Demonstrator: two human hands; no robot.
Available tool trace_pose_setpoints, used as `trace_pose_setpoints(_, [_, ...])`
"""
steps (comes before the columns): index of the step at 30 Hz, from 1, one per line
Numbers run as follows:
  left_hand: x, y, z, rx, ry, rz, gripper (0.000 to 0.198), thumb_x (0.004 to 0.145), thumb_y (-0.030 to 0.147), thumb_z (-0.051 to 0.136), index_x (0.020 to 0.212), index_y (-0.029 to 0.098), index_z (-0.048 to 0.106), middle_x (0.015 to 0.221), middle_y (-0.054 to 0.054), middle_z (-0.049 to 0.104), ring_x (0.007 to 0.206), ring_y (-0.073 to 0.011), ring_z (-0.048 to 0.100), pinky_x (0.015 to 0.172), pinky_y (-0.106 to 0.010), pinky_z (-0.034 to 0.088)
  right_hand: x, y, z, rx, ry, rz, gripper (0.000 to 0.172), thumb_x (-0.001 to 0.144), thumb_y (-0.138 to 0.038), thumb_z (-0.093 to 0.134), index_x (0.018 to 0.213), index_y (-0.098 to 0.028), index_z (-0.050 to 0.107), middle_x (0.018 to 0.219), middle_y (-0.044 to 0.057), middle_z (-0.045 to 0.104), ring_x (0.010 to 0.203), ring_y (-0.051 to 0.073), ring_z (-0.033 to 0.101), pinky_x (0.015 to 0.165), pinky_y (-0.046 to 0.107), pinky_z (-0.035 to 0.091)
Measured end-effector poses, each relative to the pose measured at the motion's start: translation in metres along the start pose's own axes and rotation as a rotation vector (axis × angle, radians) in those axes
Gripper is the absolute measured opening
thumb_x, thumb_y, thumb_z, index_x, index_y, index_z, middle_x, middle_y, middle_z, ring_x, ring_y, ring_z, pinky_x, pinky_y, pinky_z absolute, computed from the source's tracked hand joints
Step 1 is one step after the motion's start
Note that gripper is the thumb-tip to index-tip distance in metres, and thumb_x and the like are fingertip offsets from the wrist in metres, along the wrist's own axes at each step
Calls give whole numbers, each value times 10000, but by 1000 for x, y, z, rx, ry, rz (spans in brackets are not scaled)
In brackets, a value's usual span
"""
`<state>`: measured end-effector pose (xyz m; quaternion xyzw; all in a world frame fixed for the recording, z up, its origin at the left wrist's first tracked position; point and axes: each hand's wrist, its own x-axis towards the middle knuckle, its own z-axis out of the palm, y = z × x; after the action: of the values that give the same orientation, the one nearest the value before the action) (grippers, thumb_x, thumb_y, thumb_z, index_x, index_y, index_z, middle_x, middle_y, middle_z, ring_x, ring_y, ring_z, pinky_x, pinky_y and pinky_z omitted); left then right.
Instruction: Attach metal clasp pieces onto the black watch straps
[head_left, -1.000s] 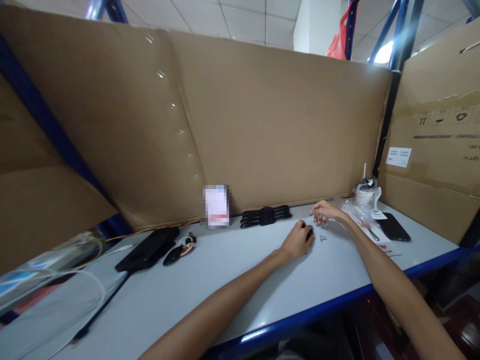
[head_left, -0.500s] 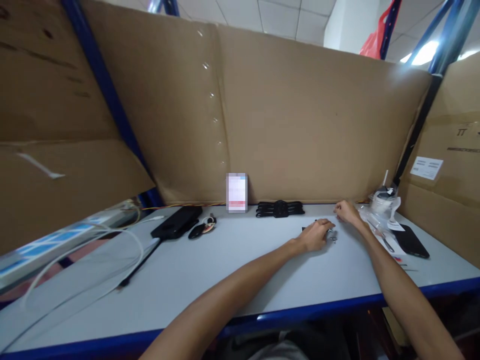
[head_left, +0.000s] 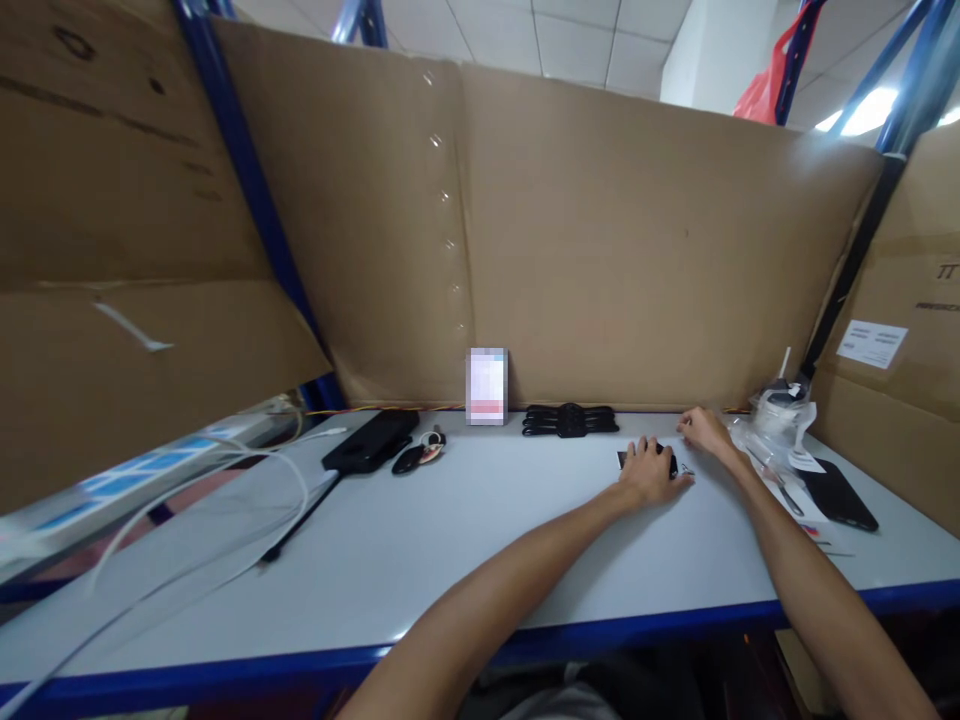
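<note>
My left hand (head_left: 649,473) lies with its fingers spread over a small black object (head_left: 666,456) on the grey-white table. Small shiny metal pieces (head_left: 688,470) lie just right of its thumb. Farther back and to the right, my right hand (head_left: 703,430) rests near the table's back edge, its fingers curled together; anything between them is too small to make out. A clear plastic bag (head_left: 766,425) with a white item is just right of my right hand.
Behind the left hand lies a black folded object (head_left: 570,420); a phone with a lit screen (head_left: 487,387) stands left of it. Farther left are keys (head_left: 411,458), a black device (head_left: 371,442), white cables and a power strip (head_left: 150,475). A black phone (head_left: 840,494) lies far right.
The view has shifted slightly left. My left hand's fingers have spread out over the black object, and the metal pieces beside it show more. My right hand has barely moved.
</note>
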<state>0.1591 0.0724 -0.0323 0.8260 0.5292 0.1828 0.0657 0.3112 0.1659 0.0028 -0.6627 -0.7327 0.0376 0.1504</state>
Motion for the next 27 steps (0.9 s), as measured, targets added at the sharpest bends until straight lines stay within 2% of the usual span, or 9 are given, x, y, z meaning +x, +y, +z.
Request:
trace_pose_setpoints(2, [4, -2, -1, 37, 51, 40, 562, 901, 589, 432, 1248, 187, 618, 1282, -179, 568, 1263, -349, 480, 1052, -495, 377, -1, -1, 0, -8, -8, -6, 242, 867, -251, 564, 941, -158, 775, 763, 88, 744, 734, 171, 678, 618, 208, 403])
trace_pose_setpoints(5, [7, -4, -2, 95, 96, 84, 424, 919, 481, 445, 1141, 192, 662, 1178, -166, 590, 1171, -334, 527, 983, -477, 421, -3, -3, 0, -10, -18, -18, 240, 863, -244, 565, 921, -145, 776, 743, 91, 739, 737, 173, 677, 644, 211, 418])
trace_pose_setpoints(10, [5, -4, 0, 105, 139, 98, 489, 889, 518, 492, 1154, 128, 620, 1153, -204, 606, 1160, -363, 534, 1004, -515, 390, -8, -7, -2, 9, -40, -8, 240, 879, -258, 564, 911, -138, 769, 731, 93, 737, 745, 175, 686, 661, 210, 436])
trace_pose_setpoints(14, [2, -2, -2, 103, 146, 74, 537, 880, 580, 487, 1138, 126, 610, 1139, -207, 630, 1141, -364, 550, 992, -517, 396, -11, -9, -5, 28, -95, 17, 236, 894, -284, 571, 901, -133, 752, 738, 103, 739, 730, 169, 693, 658, 207, 454])
trace_pose_setpoints(18, [-6, -1, -7, 152, 132, 41, 423, 906, 475, 474, 1120, 138, 613, 1119, -195, 642, 1109, -336, 566, 949, -472, 425, -16, -7, -12, 41, -255, 68, 271, 925, -302, 539, 843, -107, 709, 621, 106, 698, 593, 178, 677, 594, 237, 493])
trace_pose_setpoints(22, [-21, -5, -16, 244, 125, 105, 322, 909, 339, 451, 1083, 135, 629, 1102, -205, 631, 1089, -338, 554, 915, -469, 427, -25, -10, -14, 88, -492, 108, 325, 951, -379, 514, 824, -108, 641, 515, 86, 648, 454, 203, 638, 503, 299, 523])
trace_pose_setpoints(25, [-34, -12, -25, 299, 120, 124, 316, 917, 337, 453, 1089, 141, 630, 1119, -200, 624, 1106, -342, 537, 923, -475, 419, -33, -23, -10, 188, -625, 34, 254, 907, -364, 594, 787, -141, 590, 480, 26, 614, 423, 176, 611, 481, 281, 522])
trace_pose_setpoints(27, [-43, -19, -31, 310, 122, 100, 306, 925, 345, 460, 1093, 151, 626, 1144, -191, 616, 1125, -340, 529, 933, -474, 416, -38, -35, -8, 254, -640, -23, 196, 859, -293, 640, 744, -153, 565, 444, -11, 568, 395, 154, 574, 466, 261, 509])
